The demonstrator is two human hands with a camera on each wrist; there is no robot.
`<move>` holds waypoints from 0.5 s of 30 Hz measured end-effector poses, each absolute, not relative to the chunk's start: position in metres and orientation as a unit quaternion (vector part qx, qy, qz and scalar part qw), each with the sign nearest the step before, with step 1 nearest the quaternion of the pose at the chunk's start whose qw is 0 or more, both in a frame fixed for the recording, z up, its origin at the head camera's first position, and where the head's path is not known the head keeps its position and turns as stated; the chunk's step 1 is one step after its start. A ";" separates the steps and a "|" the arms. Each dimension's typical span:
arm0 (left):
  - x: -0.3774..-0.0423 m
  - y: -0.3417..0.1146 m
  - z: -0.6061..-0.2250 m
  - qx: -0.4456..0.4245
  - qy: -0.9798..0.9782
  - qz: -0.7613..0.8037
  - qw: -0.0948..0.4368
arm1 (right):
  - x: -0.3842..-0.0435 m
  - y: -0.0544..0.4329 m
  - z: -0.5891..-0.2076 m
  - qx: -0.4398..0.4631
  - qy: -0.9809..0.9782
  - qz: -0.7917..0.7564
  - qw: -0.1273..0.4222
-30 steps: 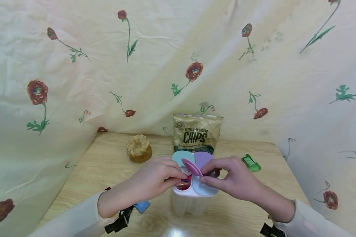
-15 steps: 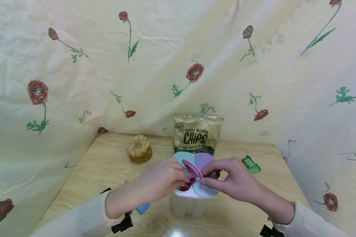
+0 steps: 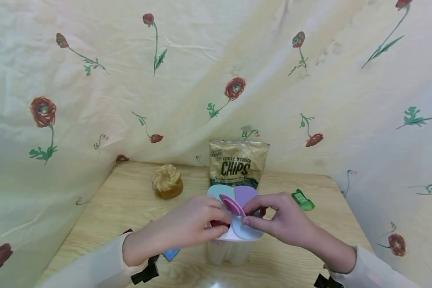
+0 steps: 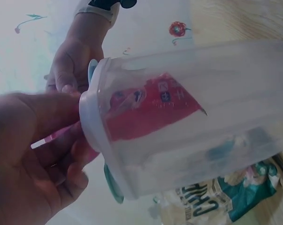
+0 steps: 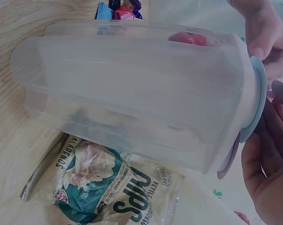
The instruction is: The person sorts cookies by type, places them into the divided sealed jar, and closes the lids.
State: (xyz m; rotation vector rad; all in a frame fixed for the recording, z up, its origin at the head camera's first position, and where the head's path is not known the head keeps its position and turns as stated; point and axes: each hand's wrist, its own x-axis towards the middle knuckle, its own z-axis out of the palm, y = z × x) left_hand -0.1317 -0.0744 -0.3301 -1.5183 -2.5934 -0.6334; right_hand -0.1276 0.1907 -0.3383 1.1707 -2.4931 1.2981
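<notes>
A clear plastic container [image 3: 232,252] with a white top stands in the middle of the table. My left hand [image 3: 196,220] reaches into its front left opening, thumb and fingers curled at a red packet [image 4: 148,108]. Through the wall in the left wrist view, most of that packet hangs inside the compartment, its pointed corner downward. My right hand [image 3: 286,216] pinches the raised pink lid [image 3: 232,205] above the same opening. The teal lid [image 3: 220,191], the purple lid [image 3: 245,195] and the pale blue lid [image 3: 246,229] lie down over the other compartments.
Right behind the container stands a bag of chips [image 3: 239,164]. A brown bread-like roll [image 3: 167,182] sits at the back left, and a green packet [image 3: 303,200] lies at right. Beside my left forearm is a blue packet [image 3: 171,254], with other small wrapped packets [image 5: 125,9] near it.
My left hand has drawn back a little, then come over the opening again, where its fingers now cover most of the red packet. The right hand and the pink lid stay put.
</notes>
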 end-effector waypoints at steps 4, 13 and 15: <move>-0.130 -0.082 -0.334 -0.495 -0.849 -0.185 0.019 | -0.128 0.190 -0.338 0.385 -0.817 0.426 0.054; -0.132 -0.093 -0.332 -0.496 -0.839 -0.219 -0.045 | -0.130 0.190 -0.341 0.413 -0.800 0.428 0.078; -0.134 -0.099 -0.331 -0.502 -0.827 -0.248 -0.046 | -0.130 0.190 -0.341 0.412 -0.800 0.429 0.079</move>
